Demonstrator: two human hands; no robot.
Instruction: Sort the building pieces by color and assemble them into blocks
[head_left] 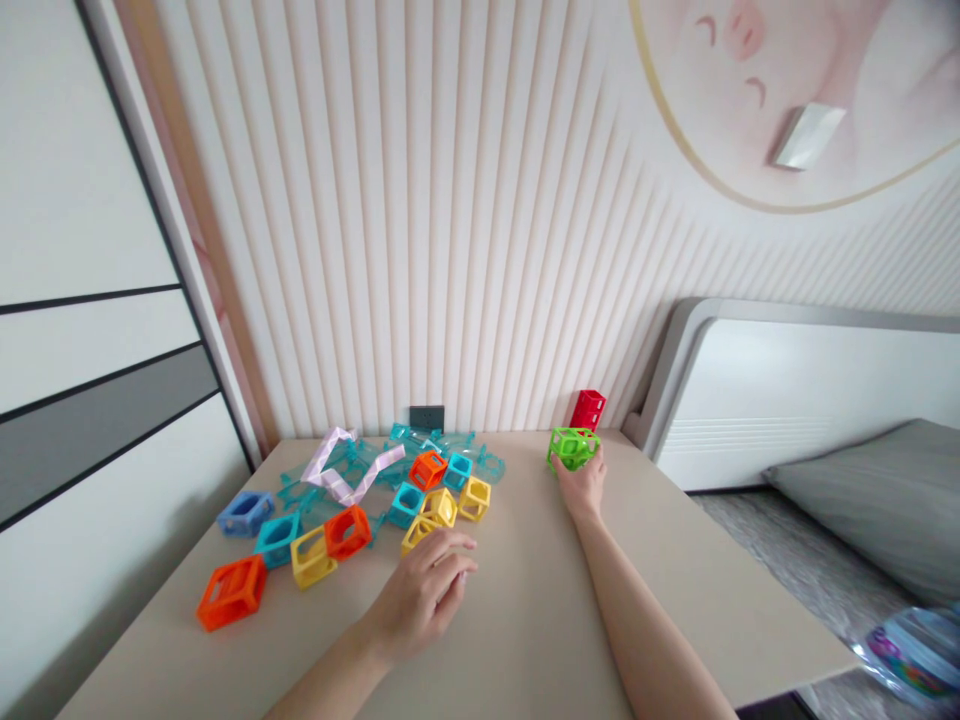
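Note:
My right hand (583,486) reaches to the far side of the beige table (540,600) and grips a green open-frame cube (571,447), which rests on the table just in front of a red frame cube (587,409) by the wall. My left hand (424,592) lies on the table with fingers stretched out, empty, its fingertips touching a yellow frame cube (417,534) at the near edge of a heap of coloured cubes.
The heap holds several orange (232,592), yellow (313,557), teal (277,539) and blue (245,512) frame cubes, clear teal track pieces (409,445) and a white-pink ramp strip (352,470). A ribbed wall rises behind; a bed (810,420) stands to the right.

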